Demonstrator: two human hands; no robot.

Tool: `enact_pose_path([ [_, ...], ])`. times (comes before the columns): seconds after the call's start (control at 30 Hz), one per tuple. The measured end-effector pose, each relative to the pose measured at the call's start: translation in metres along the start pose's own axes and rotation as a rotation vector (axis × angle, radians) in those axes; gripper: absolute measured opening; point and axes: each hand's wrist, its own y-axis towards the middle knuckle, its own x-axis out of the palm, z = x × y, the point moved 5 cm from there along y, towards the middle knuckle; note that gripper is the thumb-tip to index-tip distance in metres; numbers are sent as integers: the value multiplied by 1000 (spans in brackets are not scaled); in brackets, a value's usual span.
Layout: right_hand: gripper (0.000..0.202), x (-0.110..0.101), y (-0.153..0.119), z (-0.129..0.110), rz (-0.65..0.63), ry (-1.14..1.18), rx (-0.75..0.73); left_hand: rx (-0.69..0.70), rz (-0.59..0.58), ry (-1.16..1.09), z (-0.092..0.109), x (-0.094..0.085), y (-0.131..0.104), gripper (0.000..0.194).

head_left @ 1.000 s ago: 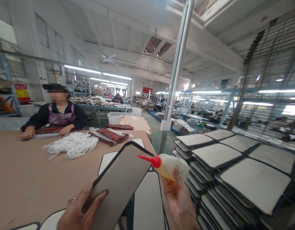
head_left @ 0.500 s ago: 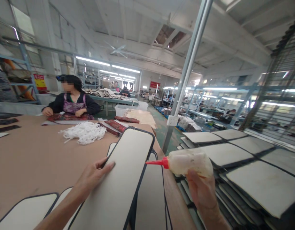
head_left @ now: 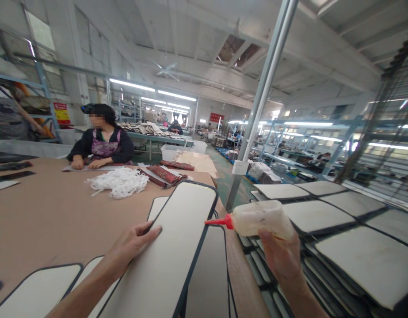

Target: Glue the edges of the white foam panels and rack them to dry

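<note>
A long cream panel with a dark rim and rounded corners slants up in front of me. My left hand grips its left edge, thumb on the face and fingers behind. In my right hand lies a translucent squeeze bottle, tipped sideways, with yellowish residue inside. Its red nozzle points left, and the tip is at the panel's right edge; whether it touches I cannot tell. Beneath the held panel lie similar panels, partly hidden by it.
Stacked dark-edged panels stand at the right beside a metal post. White cords and patterned red pieces lie on the brown table. More panels are at lower left. A co-worker sits across the table.
The nozzle has shifted slightly up along the panel's edge. Across the table, the co-worker's hands have moved and the red patterned piece there is mostly gone from view. Another person appears at far left.
</note>
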Motion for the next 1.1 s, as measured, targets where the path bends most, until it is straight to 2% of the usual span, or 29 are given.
enact_pose_path([
  [0.13,61,-3,-5,1,-12,-32,33,-28,-53,-65,-4,3,4,34],
  [0.33,60,1,-11,2,-107,-50,23,-52,-43,-82,-8,4,9,32],
  [0.53,48,7,1,-5,2,69,-23,-59,-61,-86,-8,6,7,37],
  [0.67,49,9,9,0,-1,50,22,-60,-58,-74,-9,7,9,39],
  [0.77,54,11,12,3,-20,61,84,-62,-24,-70,-13,7,12,37],
  [0.87,52,16,18,-3,-41,78,100,-69,9,-68,-16,7,14,30],
  [1.1,48,31,34,-22,-189,72,90,-80,-51,-49,-16,13,15,30],
])
